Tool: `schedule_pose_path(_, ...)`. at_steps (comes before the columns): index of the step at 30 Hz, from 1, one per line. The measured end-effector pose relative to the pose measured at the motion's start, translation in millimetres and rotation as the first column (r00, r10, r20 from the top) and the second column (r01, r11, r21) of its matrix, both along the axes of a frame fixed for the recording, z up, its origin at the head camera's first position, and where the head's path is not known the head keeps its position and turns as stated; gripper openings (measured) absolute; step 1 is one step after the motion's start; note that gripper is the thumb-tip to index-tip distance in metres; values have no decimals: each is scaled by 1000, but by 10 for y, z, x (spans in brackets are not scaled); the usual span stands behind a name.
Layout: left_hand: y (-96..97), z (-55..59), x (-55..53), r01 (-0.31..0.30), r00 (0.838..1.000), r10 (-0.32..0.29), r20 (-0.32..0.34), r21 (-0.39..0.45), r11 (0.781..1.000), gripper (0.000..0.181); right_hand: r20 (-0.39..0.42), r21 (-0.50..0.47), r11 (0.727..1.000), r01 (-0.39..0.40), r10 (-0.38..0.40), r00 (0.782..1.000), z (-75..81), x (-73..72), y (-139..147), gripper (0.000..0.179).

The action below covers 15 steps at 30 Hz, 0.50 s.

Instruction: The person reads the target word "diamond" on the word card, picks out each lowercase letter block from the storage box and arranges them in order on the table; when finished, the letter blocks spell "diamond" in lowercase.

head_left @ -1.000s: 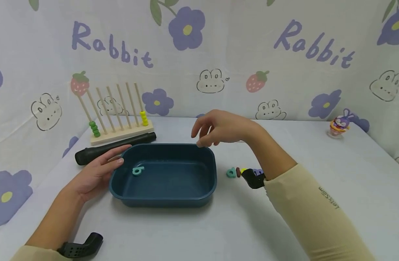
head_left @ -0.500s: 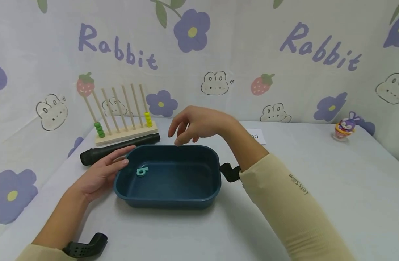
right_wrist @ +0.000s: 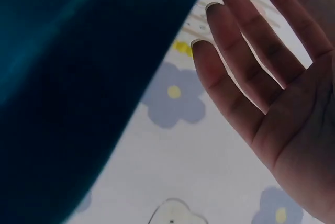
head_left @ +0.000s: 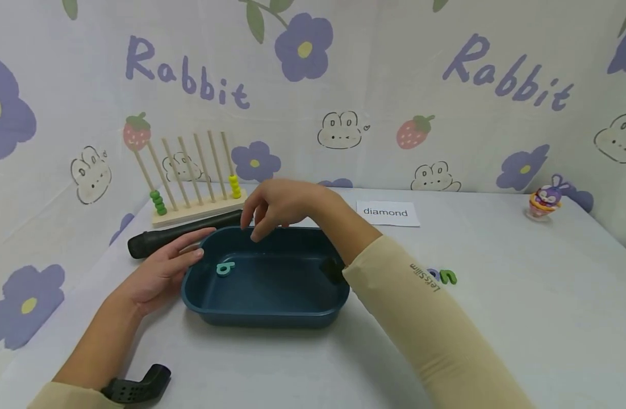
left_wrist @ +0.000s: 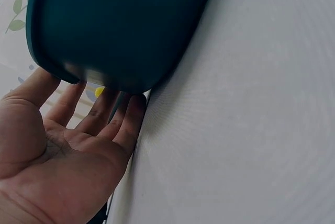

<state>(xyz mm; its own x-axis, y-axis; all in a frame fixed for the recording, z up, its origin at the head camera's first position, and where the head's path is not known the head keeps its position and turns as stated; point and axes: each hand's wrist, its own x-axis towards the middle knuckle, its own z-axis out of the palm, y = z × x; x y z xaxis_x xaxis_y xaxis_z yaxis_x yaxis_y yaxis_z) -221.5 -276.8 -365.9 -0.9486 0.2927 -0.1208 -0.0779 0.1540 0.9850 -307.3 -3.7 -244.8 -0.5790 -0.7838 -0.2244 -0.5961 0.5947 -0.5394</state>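
A dark teal plastic bin [head_left: 272, 319] stands on the white table, with one turquoise letter piece [head_left: 224, 268] lying inside at the left. My left hand [head_left: 157, 272] rests against the bin's left end; in the left wrist view its relaxed fingers [left_wrist: 94, 116] touch the outer wall, the thumb at the rim. Above the bin's back rim hovers my right hand [head_left: 279, 204], fingers loosely bent and pointing down. Nothing sits in its grasp, and the right wrist view shows the bare palm and spread fingers [right_wrist: 225, 77] beside the bin wall.
Behind the left hand lie a black microphone [head_left: 149, 241] and a wooden bead rack [head_left: 195, 211]. A card reading "diamond" [head_left: 388, 213] lies at the back. A green letter n [head_left: 448, 276] and a purple letter [head_left: 433, 274] show past the right sleeve. A rabbit figurine [head_left: 544, 199] stands far right.
My right hand has moved left and slightly down over the bin, uncovering the card and the green letter. The left hand stays at the bin's end.
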Motion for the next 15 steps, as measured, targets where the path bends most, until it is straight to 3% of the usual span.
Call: schedule_pose_path(15,-24,2,-29,7,1000,-7,19,11,1000,55,44,73,997,-14,11,999,-280,-26,-357,42)
